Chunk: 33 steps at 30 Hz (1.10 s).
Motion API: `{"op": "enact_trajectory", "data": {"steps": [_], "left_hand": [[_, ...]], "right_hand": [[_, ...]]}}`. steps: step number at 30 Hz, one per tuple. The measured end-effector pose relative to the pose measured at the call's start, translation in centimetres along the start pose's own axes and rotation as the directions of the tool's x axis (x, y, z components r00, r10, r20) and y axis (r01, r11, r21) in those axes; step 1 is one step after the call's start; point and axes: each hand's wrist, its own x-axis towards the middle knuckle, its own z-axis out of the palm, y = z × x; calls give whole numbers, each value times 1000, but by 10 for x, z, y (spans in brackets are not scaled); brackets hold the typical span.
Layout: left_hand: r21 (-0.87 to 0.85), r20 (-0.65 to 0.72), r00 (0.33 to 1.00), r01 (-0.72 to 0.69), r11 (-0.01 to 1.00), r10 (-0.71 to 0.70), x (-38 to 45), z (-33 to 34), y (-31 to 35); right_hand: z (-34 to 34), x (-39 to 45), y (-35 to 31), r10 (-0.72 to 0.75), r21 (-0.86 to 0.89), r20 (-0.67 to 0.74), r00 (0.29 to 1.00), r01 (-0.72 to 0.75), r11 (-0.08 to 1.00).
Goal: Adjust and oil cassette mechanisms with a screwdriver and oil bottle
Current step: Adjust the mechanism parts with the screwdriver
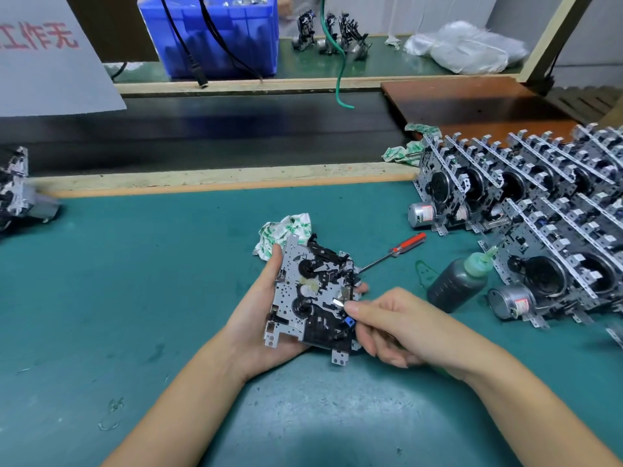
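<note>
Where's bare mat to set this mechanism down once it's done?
Widest bare stretch: the green mat left of your left hand, short of the lone mechanism at the far left edge. The near mat between your forearms is bare too. Right side is crowded: screwdriver, oil bottle, stacked mechanisms.

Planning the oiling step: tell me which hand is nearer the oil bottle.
Right. The right hand works at the cassette mechanism's right edge, just left of the oil bottle; the left hand holds the mechanism farther left.
</note>
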Motion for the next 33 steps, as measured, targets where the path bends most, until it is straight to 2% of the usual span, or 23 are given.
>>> {"op": "enact_trajectory", "data": {"steps": [10, 19, 24, 27, 29, 31, 33], "left_hand": [[6, -54, 998, -13, 1000, 13, -1, 1, -1], [57, -58, 997, -50, 997, 53, 2, 3, -4], [54, -68, 996, -48, 997, 52, 0, 4, -4], [-23, -46, 998, -52, 998, 50, -2, 2, -2], [-87, -41, 997, -65, 994, 62, -4, 1, 2], [-134, 4, 997, -71, 988, 72, -7, 3, 4], [-175, 34, 997, -68, 982, 75, -9, 4, 4]], "right_hand": [[4, 0, 4, -7, -77, -24, 1000, 5, 997], [-7, -1, 1, -18, -192, 67, 998, 31, 981], [-6, -3, 3, -40, -215, 63, 997, 52, 975], [1, -2, 7, -103, -194, -38, 994, 94, 976], [3, 2, 10, -210, -125, -224, 952, 186, 975], [1, 8, 14, -306, -112, -463, 832, 288, 951], [1, 12, 18, -385, -305, -604, 698, 243, 921]]}}
